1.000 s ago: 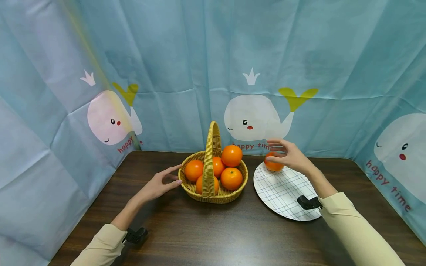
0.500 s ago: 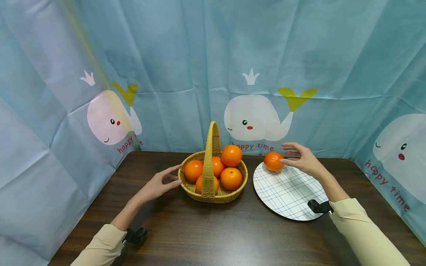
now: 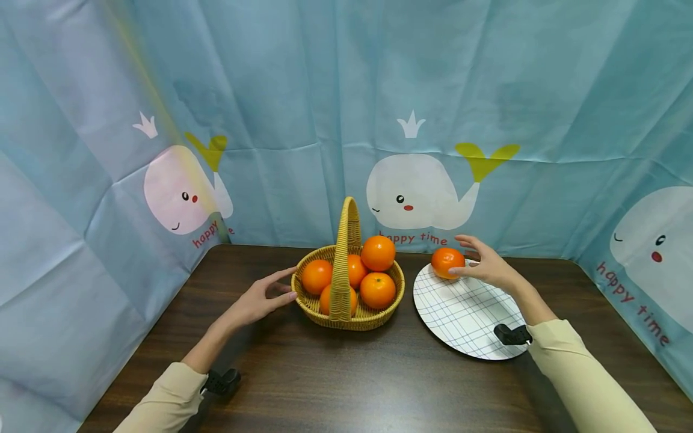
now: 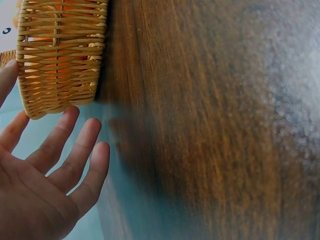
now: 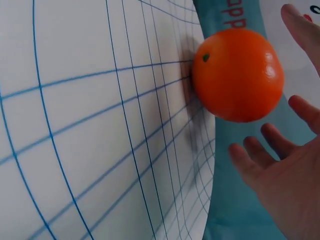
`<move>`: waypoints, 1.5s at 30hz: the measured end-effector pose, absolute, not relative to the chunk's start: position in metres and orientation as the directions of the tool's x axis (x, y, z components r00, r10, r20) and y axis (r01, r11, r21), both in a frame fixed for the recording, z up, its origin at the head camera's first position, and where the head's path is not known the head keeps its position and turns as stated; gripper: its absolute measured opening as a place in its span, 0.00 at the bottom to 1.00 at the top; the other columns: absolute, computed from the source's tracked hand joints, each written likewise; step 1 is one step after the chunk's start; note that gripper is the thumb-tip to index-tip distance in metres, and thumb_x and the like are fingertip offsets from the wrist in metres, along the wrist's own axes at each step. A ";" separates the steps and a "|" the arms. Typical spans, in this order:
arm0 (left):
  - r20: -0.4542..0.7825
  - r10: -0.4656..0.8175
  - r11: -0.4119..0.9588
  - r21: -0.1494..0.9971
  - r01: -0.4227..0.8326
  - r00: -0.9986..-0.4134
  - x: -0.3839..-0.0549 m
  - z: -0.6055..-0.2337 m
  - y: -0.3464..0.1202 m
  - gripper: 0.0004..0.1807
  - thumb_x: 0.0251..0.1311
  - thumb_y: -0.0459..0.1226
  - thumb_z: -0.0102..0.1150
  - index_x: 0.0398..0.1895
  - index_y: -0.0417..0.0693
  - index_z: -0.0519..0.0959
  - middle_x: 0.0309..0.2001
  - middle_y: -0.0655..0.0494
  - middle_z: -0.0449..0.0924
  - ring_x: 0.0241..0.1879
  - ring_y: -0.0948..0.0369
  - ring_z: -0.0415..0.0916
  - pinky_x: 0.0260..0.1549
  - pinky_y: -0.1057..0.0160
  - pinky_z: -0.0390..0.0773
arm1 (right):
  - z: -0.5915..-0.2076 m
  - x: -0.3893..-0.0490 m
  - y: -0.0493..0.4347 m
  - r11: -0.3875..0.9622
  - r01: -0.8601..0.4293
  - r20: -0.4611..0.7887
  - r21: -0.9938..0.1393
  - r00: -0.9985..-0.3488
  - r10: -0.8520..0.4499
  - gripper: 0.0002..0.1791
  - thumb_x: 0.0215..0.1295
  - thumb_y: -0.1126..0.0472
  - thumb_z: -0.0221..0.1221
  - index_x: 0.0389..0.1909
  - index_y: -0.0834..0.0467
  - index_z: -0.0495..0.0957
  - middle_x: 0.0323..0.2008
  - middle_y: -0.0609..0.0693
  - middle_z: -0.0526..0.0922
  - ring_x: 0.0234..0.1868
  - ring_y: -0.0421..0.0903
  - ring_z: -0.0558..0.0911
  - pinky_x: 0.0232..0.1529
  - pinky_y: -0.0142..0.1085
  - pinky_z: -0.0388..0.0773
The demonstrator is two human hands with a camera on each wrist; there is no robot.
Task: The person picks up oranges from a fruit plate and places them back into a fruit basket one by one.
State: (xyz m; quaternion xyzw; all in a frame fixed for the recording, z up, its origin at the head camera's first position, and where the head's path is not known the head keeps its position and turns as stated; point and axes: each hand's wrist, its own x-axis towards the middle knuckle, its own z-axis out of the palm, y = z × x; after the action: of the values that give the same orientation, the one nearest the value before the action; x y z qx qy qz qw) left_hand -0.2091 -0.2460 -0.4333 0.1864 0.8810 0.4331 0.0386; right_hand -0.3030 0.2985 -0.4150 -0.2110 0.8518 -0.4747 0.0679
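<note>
A yellow woven basket (image 3: 357,325) with a tall arched handle holds several oranges (image 3: 378,290). At its left side is my left hand (image 3: 260,302), thumb and fingertips touching the rim and wall; in the left wrist view the fingers (image 4: 80,155) are spread and relaxed. One orange (image 3: 447,263) sits at the back left of a round white plate (image 3: 468,316) with blue grid lines. Beside it, on the right, my right hand (image 3: 489,265) is held with loosely bent fingers. The right wrist view shows a gap between that hand (image 5: 287,167) and the orange.
The dark wooden table (image 3: 325,385) carries the basket and plate. Behind it hangs a light blue curtain (image 3: 281,180) with whale prints. The basket handle (image 3: 340,264) rises well above the fruit.
My right hand drew back to the right from over the orange on the plate, then shifted slightly left toward it again. The left hand and basket stayed put.
</note>
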 end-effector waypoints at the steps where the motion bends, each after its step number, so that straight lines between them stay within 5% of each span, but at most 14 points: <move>1: 0.096 0.362 0.555 0.777 0.297 -0.927 -0.209 -0.433 -0.246 0.35 0.71 0.44 0.62 0.77 0.48 0.64 0.65 0.40 0.72 0.58 0.46 0.76 0.50 0.46 0.79 | -0.417 -0.304 0.297 0.466 -0.292 0.079 -0.836 -0.902 -0.424 0.48 0.64 0.61 0.70 0.78 0.65 0.51 0.74 0.74 0.50 0.71 0.76 0.55 0.66 0.67 0.58; 14: 0.081 0.359 0.552 0.785 0.282 -0.930 -0.211 -0.433 -0.244 0.35 0.71 0.45 0.62 0.78 0.48 0.64 0.67 0.40 0.71 0.58 0.46 0.76 0.47 0.51 0.81 | -0.428 -0.314 0.283 0.509 -0.291 0.059 -0.810 -0.904 -0.424 0.45 0.62 0.59 0.71 0.75 0.65 0.59 0.66 0.69 0.67 0.59 0.65 0.72 0.55 0.55 0.75; 21: 0.072 0.363 0.552 0.787 0.276 -0.929 -0.210 -0.433 -0.243 0.35 0.72 0.45 0.61 0.78 0.48 0.63 0.65 0.40 0.73 0.58 0.46 0.76 0.44 0.55 0.80 | -0.428 -0.312 0.284 0.513 -0.313 0.067 -0.799 -0.895 -0.441 0.39 0.65 0.63 0.69 0.71 0.69 0.63 0.62 0.69 0.70 0.55 0.63 0.74 0.53 0.54 0.75; 36: 0.079 0.371 0.540 0.792 0.284 -0.925 -0.208 -0.432 -0.244 0.35 0.72 0.44 0.61 0.78 0.47 0.63 0.66 0.39 0.72 0.58 0.46 0.77 0.44 0.56 0.80 | -0.430 -0.296 0.301 0.560 -0.345 0.109 -0.753 -0.905 -0.410 0.39 0.62 0.57 0.73 0.70 0.65 0.68 0.60 0.66 0.74 0.53 0.61 0.77 0.50 0.48 0.79; 45: 0.053 0.357 0.542 0.801 0.253 -0.933 -0.208 -0.431 -0.246 0.35 0.72 0.44 0.62 0.78 0.48 0.63 0.56 0.41 0.80 0.53 0.47 0.79 0.39 0.56 0.79 | -0.424 -0.287 0.308 0.560 -0.348 0.127 -0.752 -0.910 -0.395 0.39 0.63 0.55 0.72 0.71 0.64 0.67 0.61 0.66 0.74 0.55 0.62 0.76 0.51 0.52 0.77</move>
State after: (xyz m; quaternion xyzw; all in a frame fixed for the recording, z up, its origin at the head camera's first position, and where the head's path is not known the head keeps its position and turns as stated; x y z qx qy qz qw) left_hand -0.2078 -0.2460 -0.4313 0.1742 0.8762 0.4456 0.0583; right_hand -0.2875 0.3080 -0.4243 -0.2104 0.8828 -0.4190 0.0280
